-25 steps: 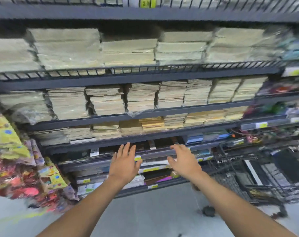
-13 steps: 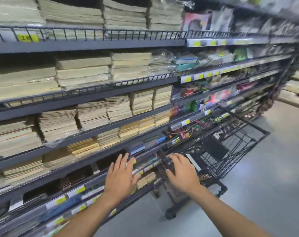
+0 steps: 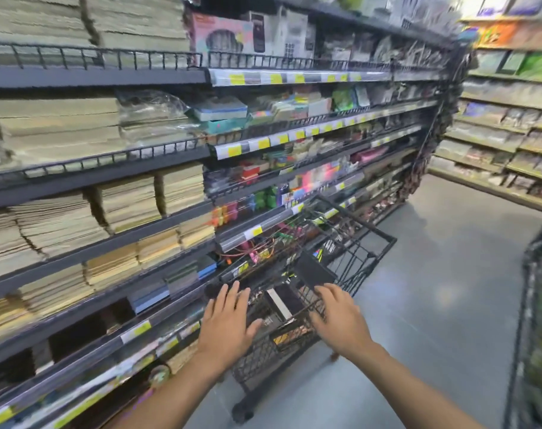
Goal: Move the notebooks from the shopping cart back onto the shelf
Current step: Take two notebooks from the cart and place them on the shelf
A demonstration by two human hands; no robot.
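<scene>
- Notebooks (image 3: 130, 202): seen in pale stacks on the left tiers of the shelf (image 3: 93, 178), with a few dark and blue ones (image 3: 149, 294) on a lower tier, just left of the cart.
- Cart (image 3: 361, 220): pictured close against the shelf front, black wire, near end towards the camera; carried dark flat items (image 3: 279, 300) inside, too blurred to call notebooks.
- Left hand (image 3: 229, 323): reached out over the cart's near end, palm down, with fingers straight and spread; held nothing. Could not tell whether it touched the wire.
- Right hand (image 3: 337, 317): reached out beside it over the basket's near rim, with fingers loosely bent and parted; gripped nothing. Contact with the rim likewise not clear.
- Tags (image 3: 235, 150): ran in yellow and white along the shelf edges, print unreadable.
- Stationery (image 3: 220, 108): filled the tiers to the right of the stacks, in coloured packs, blurred.
- Floor (image 3: 433, 305): showed grey and glossy down the aisle.
- Second cart (image 3: 525, 305): cut off at the right edge of the view, well apart from both hands.
</scene>
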